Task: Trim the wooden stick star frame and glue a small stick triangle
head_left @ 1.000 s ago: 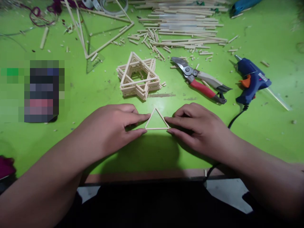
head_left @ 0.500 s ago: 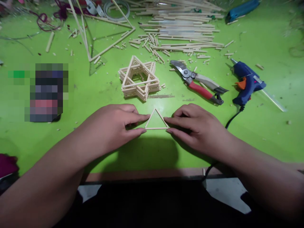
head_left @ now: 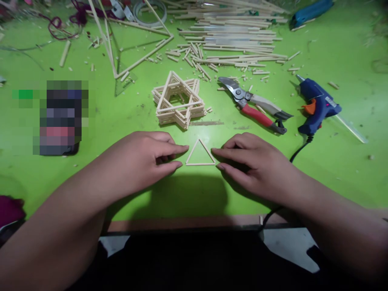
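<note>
A small triangle of thin wooden sticks (head_left: 200,164) lies flat on the green table (head_left: 133,121), between my hands. My left hand (head_left: 142,161) rests just left of it, with its fingertips close to the left corner. My right hand (head_left: 251,165) lies to the right, with its fingers near the right corner. Neither hand holds anything, and both touch the tabletop. Beyond the triangle stands a star-shaped stack of glued wooden sticks (head_left: 182,107).
Red-handled pruning shears (head_left: 257,114) and a blue glue gun (head_left: 318,107) with a black cord (head_left: 298,151) lie to the right. Farther back are many loose sticks (head_left: 233,40), offcuts, a large stick triangle (head_left: 144,56), and a tape roll (head_left: 150,14). A pixelated object (head_left: 59,117) sits left.
Both hands have drawn slightly outward, and their fingertips have come off the triangle's corners. The triangle has stayed in place.
</note>
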`<state>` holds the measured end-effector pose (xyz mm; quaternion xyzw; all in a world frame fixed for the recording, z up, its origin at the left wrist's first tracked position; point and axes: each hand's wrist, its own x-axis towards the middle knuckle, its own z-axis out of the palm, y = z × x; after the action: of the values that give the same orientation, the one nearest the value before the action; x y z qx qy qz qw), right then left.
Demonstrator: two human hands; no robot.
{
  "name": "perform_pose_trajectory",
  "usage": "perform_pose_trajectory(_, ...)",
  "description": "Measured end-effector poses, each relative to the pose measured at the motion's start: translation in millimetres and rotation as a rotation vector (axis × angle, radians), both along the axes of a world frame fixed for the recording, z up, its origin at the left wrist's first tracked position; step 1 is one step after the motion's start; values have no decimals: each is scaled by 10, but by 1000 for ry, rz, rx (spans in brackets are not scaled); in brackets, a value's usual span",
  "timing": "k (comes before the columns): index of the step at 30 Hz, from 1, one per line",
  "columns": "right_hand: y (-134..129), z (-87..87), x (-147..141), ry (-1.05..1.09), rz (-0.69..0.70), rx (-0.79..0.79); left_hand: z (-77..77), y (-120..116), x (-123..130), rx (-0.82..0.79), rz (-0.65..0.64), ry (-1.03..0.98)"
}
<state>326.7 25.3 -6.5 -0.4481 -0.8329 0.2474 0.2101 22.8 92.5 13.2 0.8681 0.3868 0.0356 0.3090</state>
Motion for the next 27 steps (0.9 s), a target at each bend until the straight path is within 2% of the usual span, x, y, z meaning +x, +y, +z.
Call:
perform_pose_trajectory(10, -1, -9, -33, 56, -23, 22, -37, -46, 79, 107, 48, -12)
perform_pose_trajectory(18, 19, -61, -84, 82, -89, 43, -70, -78, 139, 92, 137, 42)
perform_pose_trajectory(27, 41, -84, -120, 94, -112, 41, -64, -94, 160, 112, 139, 57)
